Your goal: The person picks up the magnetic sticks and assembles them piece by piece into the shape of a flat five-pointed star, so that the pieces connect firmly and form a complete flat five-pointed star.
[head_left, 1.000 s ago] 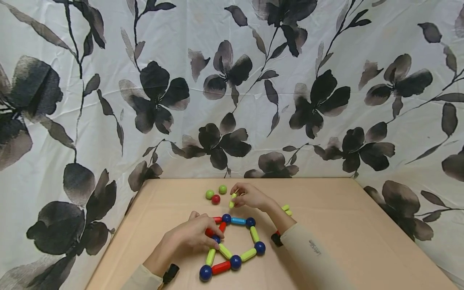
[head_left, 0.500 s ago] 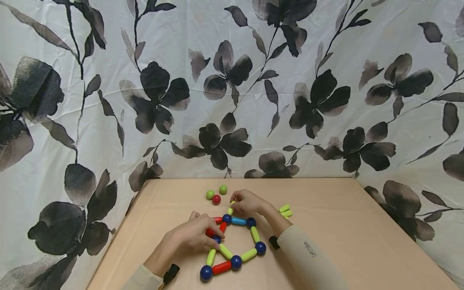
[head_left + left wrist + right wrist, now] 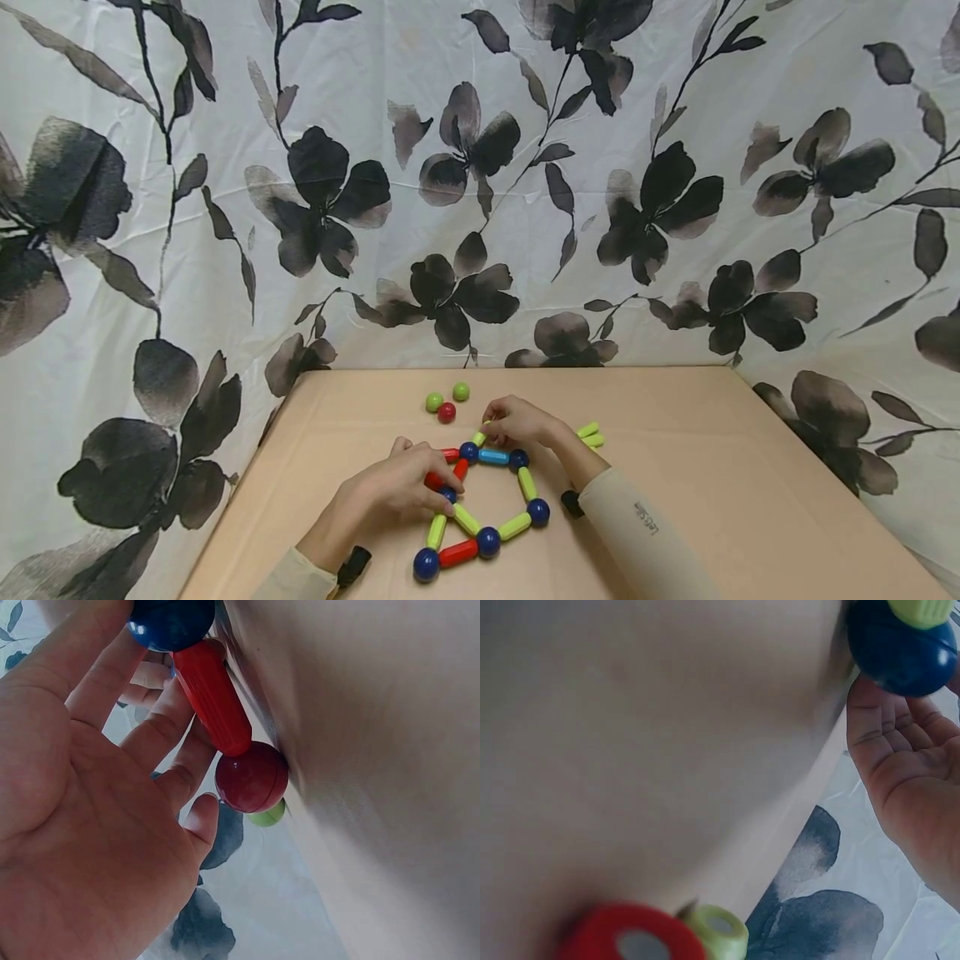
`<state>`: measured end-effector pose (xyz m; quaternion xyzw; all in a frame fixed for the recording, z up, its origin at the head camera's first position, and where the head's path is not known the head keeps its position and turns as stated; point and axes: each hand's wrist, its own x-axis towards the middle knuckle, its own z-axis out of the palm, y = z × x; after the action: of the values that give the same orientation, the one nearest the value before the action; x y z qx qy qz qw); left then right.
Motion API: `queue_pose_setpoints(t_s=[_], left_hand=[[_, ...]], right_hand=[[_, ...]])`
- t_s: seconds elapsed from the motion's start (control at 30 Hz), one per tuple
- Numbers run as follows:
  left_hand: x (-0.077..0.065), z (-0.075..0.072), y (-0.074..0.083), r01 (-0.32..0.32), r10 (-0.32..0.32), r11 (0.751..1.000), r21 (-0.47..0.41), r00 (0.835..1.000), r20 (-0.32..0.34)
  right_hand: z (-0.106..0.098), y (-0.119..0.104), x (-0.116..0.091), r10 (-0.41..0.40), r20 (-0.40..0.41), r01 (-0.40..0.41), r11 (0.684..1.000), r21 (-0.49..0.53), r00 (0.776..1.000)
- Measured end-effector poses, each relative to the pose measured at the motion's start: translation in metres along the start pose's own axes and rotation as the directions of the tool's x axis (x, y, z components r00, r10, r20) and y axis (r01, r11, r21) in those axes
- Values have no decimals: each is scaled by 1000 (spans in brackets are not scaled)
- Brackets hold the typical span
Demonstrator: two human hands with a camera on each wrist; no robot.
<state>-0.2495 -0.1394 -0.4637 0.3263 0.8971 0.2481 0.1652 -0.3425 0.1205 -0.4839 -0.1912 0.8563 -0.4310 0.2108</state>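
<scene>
A flat frame of magnetic rods and balls lies on the table. My left hand (image 3: 397,483) pinches a blue ball (image 3: 447,493) at its left side. In the left wrist view, a red rod (image 3: 214,697) runs from the blue ball (image 3: 176,622) to a red ball (image 3: 251,780). At the frame's far corner, my right hand (image 3: 517,421) pinches a yellow-green rod (image 3: 478,437) with its lower end right at another blue ball (image 3: 468,452). A blue rod (image 3: 492,457) leads right from that ball. Fingers partly hide the held rod.
Two green balls (image 3: 461,391) and a red ball (image 3: 446,412) lie behind the frame. Several loose yellow-green rods (image 3: 591,435) lie beyond my right forearm. In the right wrist view, a red rod (image 3: 630,934) shows near the bottom. A floral cloth (image 3: 480,183) hangs behind the table.
My right hand has come nearer with the yellow-green rod, bringing its end down to the far blue ball and tilting it. The left hand keeps its place.
</scene>
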Motion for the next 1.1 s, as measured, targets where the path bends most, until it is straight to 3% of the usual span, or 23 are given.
queue_pose_setpoints(t_s=[0.2,0.4,0.53,0.67,0.87,1.1], left_hand=[[0,-1,0,9,-9,1000,-8,1000,4],[1,-1,1,16,-16,1000,-5,1000,1],[0,-1,1,24,-24,1000,-6,1000,3],[-1,-1,1,12,-12,1000,-10,1000,-6],[-2,-1,2,1,-1,1000,-14,1000,-9],[1,0,1,13,-13,1000,-2,1000,-2]], right_hand=[[-9,-4,-4,-28,-13,27,996,-88,1000],[-25,-2,-19,-55,-39,51,993,-102,998],[-39,3,-38,-100,-110,80,982,-173,989],[-54,9,-61,-150,-223,90,962,-258,963],[-71,29,-90,-185,-303,89,948,-304,935],[-84,64,-101,-157,-265,77,954,-289,952]])
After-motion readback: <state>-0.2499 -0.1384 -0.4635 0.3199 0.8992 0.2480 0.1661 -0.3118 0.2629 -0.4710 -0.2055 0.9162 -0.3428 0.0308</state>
